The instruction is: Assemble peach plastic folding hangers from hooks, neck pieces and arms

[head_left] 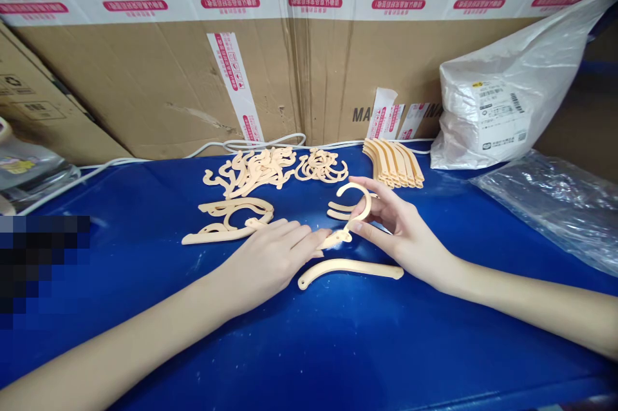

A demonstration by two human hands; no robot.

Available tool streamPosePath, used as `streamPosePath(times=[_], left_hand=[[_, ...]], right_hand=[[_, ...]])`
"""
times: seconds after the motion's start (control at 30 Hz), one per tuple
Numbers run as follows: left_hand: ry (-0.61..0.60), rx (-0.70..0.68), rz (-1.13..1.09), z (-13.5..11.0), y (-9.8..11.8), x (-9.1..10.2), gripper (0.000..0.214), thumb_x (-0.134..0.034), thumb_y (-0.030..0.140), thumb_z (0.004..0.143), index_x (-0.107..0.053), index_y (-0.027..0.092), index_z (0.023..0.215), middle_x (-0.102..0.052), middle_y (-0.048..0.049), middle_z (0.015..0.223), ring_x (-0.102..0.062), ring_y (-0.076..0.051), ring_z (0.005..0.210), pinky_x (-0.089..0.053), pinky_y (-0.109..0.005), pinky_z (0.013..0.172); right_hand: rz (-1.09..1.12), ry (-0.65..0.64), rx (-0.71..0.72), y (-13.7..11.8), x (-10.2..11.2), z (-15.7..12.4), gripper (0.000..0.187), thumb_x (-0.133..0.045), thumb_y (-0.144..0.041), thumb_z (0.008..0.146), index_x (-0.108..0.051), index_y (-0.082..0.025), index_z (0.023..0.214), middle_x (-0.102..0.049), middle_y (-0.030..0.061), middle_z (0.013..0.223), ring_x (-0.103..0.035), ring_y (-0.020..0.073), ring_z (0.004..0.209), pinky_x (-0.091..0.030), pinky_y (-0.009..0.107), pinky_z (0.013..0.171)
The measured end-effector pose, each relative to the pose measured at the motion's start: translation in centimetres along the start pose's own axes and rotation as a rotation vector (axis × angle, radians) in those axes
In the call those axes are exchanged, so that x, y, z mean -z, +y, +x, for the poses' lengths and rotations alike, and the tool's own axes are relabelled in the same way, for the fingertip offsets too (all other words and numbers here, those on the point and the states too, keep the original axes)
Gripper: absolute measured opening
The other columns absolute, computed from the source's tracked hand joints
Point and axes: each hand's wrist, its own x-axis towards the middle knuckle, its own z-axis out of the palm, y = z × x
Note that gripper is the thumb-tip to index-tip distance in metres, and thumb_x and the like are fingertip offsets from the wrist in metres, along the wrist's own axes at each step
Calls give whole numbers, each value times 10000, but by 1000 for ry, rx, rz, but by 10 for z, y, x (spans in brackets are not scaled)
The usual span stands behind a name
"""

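My right hand [393, 221] pinches a cream plastic hanger hook [367, 201] between thumb and fingers, its curve pointing up and left. The hook's lower end meets a hanger arm [334, 240], which my left hand [277, 253] grips from above; most of that arm is hidden beneath my fingers. Closer to me lies a loose curved hanger arm [350, 266]. Folded hanger parts [222, 206] rest left of my hands. Two curved pieces [338, 212] lie partly behind my right hand.
On the blue tabletop [309, 359], a pile of small hanger pieces [255, 169], a heap of hooks [322, 166] and stacked hanger arms [393, 163] line the back. Behind them run a white cable [193, 152] and a cardboard box [164, 76]. A white plastic bag [506, 89] stands right.
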Motion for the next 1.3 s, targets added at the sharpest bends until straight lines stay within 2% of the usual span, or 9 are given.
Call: streamPosePath(times=[0.2, 0.57, 0.73, 0.9, 1.03, 1.1, 1.2, 1.23, 1.3], left_hand=[[13, -8, 5, 0, 0, -3, 317, -297, 174, 1010, -568, 98, 1154, -615, -34, 775, -559, -166, 707, -373, -287, 618], [39, 0, 19, 1, 0, -2, 331, -277, 212, 1018, -574, 101, 1112, -646, -37, 797, -589, -169, 707, -413, -295, 623], [57, 36, 67, 1, 0, -3, 303, -331, 232, 1005, -592, 116, 1104, -655, -38, 792, -599, -173, 686, -414, -293, 609], [78, 33, 89, 2, 4, 0, 284, -359, 204, 984, -586, 111, 1126, -663, -45, 802, -614, -177, 694, -407, -293, 601], [68, 38, 103, 2, 7, 6, 290, -357, 177, 965, -551, 90, 1161, -670, -76, 866, -623, -209, 731, -426, -316, 607], [41, 144, 2, 2, 8, 12, 288, -356, 190, 967, -515, 111, 1194, -666, -88, 940, -630, -220, 793, -456, -330, 655], [-52, 416, -395, 3, 12, 22, 251, -373, 236, 970, -459, 207, 1205, -645, -41, 972, -626, -189, 841, -491, -317, 707], [-72, 504, -574, 4, 13, 25, 227, -389, 259, 967, -447, 228, 1184, -635, -20, 936, -622, -171, 813, -503, -301, 695], [-65, 641, -946, 6, 16, 29, 199, -439, 291, 941, -421, 237, 1132, -597, 6, 874, -599, -136, 701, -524, -262, 601]], right_hand=[[-20, -1, 18, 1, -2, -1, 524, -588, -251, 856, -383, -254, 1339, -566, 6, 867, -570, 176, 815, -509, 442, 864], [73, -7, -19, -1, -3, 0, 508, -600, -215, 849, -370, -267, 1299, -576, -14, 860, -599, 162, 830, -504, 412, 868], [129, 8, -17, -1, -3, 1, 497, -622, -209, 842, -362, -273, 1261, -592, -30, 842, -612, 150, 805, -500, 385, 826], [103, 24, 10, -3, -2, 0, 489, -659, -220, 815, -392, -255, 1222, -545, -48, 810, -588, 124, 741, -499, 337, 767], [59, -5, 38, -5, -1, -3, 545, -631, -235, 842, -347, -250, 1307, -568, -29, 846, -593, 139, 798, -487, 364, 829], [8, -23, 92, -7, 0, -7, 622, -592, -220, 870, -257, -258, 1393, -589, -23, 854, -588, 145, 821, -474, 377, 860], [-124, -16, 195, -10, 1, -12, 690, -549, -177, 889, -156, -253, 1450, -593, -20, 854, -577, 142, 831, -466, 366, 863], [-194, -26, 231, -11, 2, -14, 654, -545, -177, 892, -196, -248, 1440, -594, -13, 870, -574, 140, 840, -465, 356, 854], [-396, -103, 316, -14, 3, -16, 475, -559, -219, 896, -389, -236, 1339, -602, 11, 927, -563, 148, 881, -456, 342, 829]])
